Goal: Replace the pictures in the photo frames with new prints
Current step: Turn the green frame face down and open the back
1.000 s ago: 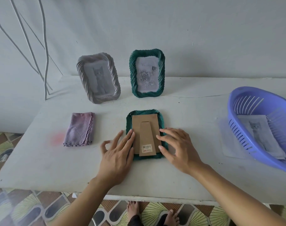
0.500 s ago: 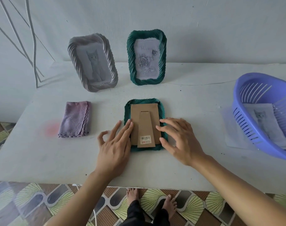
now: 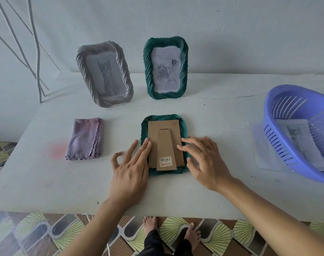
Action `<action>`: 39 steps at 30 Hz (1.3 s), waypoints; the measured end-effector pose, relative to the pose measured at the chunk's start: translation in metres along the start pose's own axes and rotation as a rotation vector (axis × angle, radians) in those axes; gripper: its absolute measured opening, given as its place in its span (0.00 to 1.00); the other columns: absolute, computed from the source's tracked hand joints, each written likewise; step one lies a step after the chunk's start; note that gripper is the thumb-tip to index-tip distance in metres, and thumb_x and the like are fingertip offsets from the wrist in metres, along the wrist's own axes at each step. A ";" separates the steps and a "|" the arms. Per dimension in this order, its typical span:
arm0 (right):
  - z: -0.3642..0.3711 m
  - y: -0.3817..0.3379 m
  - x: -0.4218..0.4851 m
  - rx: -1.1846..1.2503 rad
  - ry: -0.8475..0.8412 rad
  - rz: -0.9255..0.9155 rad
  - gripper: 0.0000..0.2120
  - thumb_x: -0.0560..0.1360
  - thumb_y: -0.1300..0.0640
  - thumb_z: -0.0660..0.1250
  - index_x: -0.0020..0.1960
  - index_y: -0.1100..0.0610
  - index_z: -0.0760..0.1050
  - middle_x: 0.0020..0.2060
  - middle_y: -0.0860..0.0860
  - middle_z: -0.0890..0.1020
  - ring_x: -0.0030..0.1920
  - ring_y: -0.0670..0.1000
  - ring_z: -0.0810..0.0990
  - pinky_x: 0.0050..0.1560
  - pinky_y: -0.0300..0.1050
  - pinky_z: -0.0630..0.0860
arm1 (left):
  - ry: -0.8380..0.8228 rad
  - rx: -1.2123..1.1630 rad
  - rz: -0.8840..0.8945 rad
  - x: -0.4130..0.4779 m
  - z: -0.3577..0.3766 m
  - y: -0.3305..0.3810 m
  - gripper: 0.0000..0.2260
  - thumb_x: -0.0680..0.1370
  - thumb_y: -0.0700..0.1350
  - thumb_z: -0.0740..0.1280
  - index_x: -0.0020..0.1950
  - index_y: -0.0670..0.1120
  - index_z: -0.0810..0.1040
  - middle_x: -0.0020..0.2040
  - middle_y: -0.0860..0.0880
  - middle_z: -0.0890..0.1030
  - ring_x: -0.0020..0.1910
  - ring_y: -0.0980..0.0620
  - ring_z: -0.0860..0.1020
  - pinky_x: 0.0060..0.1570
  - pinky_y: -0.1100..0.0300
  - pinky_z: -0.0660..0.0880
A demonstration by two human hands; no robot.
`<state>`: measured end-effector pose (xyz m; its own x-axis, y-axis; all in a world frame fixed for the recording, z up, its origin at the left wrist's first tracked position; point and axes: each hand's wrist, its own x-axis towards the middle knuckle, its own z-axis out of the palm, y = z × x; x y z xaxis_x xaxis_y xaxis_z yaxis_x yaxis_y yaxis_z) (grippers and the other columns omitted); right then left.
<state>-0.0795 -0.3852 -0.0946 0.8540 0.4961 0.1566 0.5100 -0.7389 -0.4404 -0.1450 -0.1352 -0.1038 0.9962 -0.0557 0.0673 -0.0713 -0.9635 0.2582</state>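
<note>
Facedown, the frame [image 3: 165, 126] lies between left grip [image 3: 129, 174] and right grip [image 3: 207, 163], both open-fingered, touching it.

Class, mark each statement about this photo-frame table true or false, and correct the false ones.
1. The face-down green frame lies between the left hand and the right hand, cardboard back up. True.
2. The grey frame shows roses. False: it shows a cat; the upright green frame shows roses.
3. The folded cloth lies right of the face-down frame. False: it lies to its left.
4. A cat print lies in the purple basket. True.
</note>
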 end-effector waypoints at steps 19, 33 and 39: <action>0.000 -0.012 0.014 0.180 0.112 0.144 0.18 0.80 0.40 0.52 0.57 0.43 0.78 0.54 0.37 0.77 0.60 0.42 0.71 0.68 0.51 0.61 | 0.003 -0.265 -0.059 0.008 -0.014 0.000 0.23 0.80 0.60 0.48 0.75 0.62 0.65 0.70 0.77 0.55 0.74 0.71 0.51 0.69 0.54 0.51; -0.003 -0.056 0.061 -0.368 -0.014 0.210 0.33 0.71 0.25 0.50 0.59 0.48 0.76 0.56 0.47 0.73 0.58 0.53 0.70 0.56 0.55 0.65 | 0.006 -0.207 -0.151 0.043 -0.023 0.003 0.18 0.80 0.52 0.55 0.68 0.57 0.75 0.74 0.62 0.66 0.70 0.52 0.64 0.58 0.49 0.61; -0.002 -0.052 0.062 -0.286 -0.035 0.237 0.32 0.72 0.26 0.54 0.62 0.49 0.74 0.58 0.47 0.70 0.59 0.52 0.70 0.58 0.54 0.67 | -0.009 -0.137 -0.090 0.034 -0.016 -0.007 0.25 0.78 0.57 0.45 0.73 0.62 0.68 0.76 0.65 0.60 0.69 0.55 0.63 0.58 0.49 0.63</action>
<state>-0.0529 -0.3170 -0.0597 0.9502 0.3079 0.0478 0.3112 -0.9300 -0.1956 -0.1111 -0.1263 -0.0875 0.9992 0.0265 0.0292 0.0129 -0.9199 0.3919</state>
